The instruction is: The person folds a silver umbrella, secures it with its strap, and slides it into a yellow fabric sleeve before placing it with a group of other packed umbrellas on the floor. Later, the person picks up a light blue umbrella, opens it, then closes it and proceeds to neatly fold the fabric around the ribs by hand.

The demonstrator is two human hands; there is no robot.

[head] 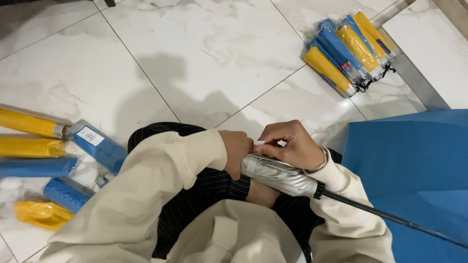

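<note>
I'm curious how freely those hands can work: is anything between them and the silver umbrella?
Nothing visible. The left hand grips the folded silver umbrella directly, and the right hand pinches a small white strap at its top.

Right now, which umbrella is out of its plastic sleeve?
The silver umbrella in the lap, gripped by both the left hand and right hand. The yellow and blue ones on the floor are all sleeved.

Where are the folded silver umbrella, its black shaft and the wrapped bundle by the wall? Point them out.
folded silver umbrella point(280, 175), head view, middle of its canopy.
black shaft point(385, 217), head view, mid-length.
wrapped bundle point(348, 51), head view, middle blue umbrella.
</note>
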